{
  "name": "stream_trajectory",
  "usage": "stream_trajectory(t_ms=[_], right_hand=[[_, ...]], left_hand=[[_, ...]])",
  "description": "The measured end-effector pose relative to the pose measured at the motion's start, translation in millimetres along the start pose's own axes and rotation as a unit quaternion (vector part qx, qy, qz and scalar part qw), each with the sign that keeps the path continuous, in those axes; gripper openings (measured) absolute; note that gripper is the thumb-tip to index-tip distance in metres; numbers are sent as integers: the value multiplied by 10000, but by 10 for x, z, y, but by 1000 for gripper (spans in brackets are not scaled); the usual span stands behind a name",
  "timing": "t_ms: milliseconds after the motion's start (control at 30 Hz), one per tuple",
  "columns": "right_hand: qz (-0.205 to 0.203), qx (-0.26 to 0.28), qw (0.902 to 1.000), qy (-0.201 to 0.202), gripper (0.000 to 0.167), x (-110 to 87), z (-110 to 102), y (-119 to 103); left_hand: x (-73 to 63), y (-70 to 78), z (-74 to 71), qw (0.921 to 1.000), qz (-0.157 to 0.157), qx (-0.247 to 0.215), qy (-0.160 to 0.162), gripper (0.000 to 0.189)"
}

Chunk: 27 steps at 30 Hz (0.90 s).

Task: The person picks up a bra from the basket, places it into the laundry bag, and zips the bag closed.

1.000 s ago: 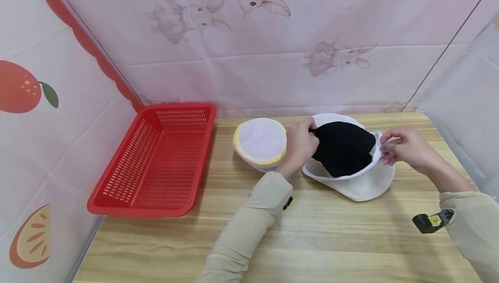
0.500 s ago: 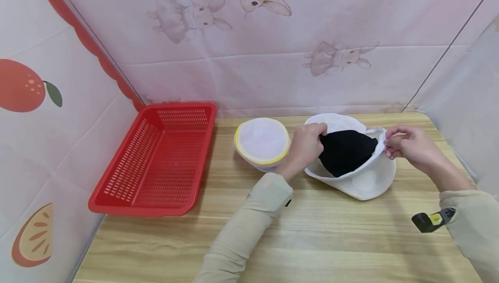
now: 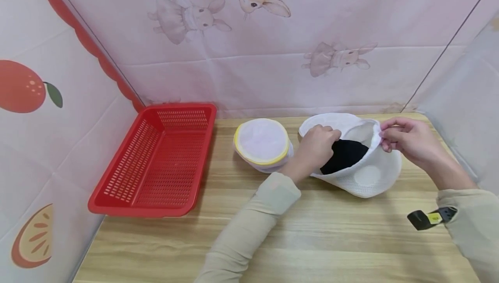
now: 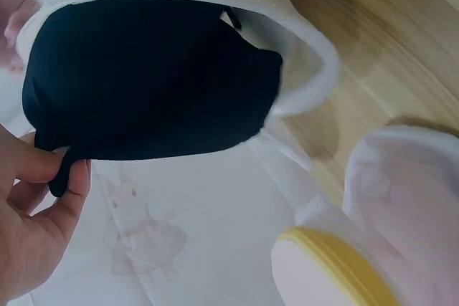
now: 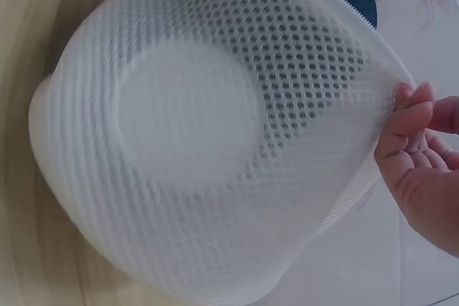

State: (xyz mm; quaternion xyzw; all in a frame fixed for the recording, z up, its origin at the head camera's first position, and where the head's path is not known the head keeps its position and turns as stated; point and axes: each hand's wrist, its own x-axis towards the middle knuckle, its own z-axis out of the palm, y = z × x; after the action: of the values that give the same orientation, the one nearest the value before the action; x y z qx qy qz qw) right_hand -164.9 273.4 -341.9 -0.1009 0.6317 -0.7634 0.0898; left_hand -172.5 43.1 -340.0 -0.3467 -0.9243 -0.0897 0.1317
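A white mesh laundry bag [image 3: 368,179] stands unzipped on the wooden table, its mouth turned up toward the left. Inside the mouth sits a black bra [image 3: 347,155], smooth and moulded, its lower part hidden by the bag wall. My left hand [image 3: 317,146] pinches a narrow black strap end between thumb and fingers, plain in the left wrist view beside the bra [image 4: 150,84]. On the other side, my right hand [image 3: 407,140] pinches the bag's zipped rim and holds it up. The right wrist view shows the bag's honeycomb mesh and round end panel [image 5: 190,112].
Left of the bag stands a white laundry bag with yellow trim [image 3: 262,142], close by my left wrist. Farther left is a red perforated plastic basket [image 3: 140,210]. A printed rabbit curtain [image 3: 269,79] hangs behind the table [image 3: 312,244].
My left hand has moved right and slightly down, taking the bra deeper into the mesh bag, so less black shows. My right hand has lifted the rim a little, and the mouth gapes wider.
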Motion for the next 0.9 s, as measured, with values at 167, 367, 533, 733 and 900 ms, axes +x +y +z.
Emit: stream_trajectory(t_ms=[167,367,533,733,900], right_hand=[[84,-672,9977,41,13,14,100,-21],[62,-2658,9633,375,23,-19,167,-4],[-134,-3312,9431,248,19,-56,179,34],[48,-3641,9312,136,23,-67,144,52],[225,-3885,9211,90,27,-76,116,71]], left_hand=[[43,40,-12,9990,-166,-391,157,21],[66,93,24,9963,-259,-776,273,14],[76,128,96,9941,-274,-1000,309,12],[97,167,132,9932,-226,-1104,300,13],[118,204,148,9918,-206,-1242,215,15]])
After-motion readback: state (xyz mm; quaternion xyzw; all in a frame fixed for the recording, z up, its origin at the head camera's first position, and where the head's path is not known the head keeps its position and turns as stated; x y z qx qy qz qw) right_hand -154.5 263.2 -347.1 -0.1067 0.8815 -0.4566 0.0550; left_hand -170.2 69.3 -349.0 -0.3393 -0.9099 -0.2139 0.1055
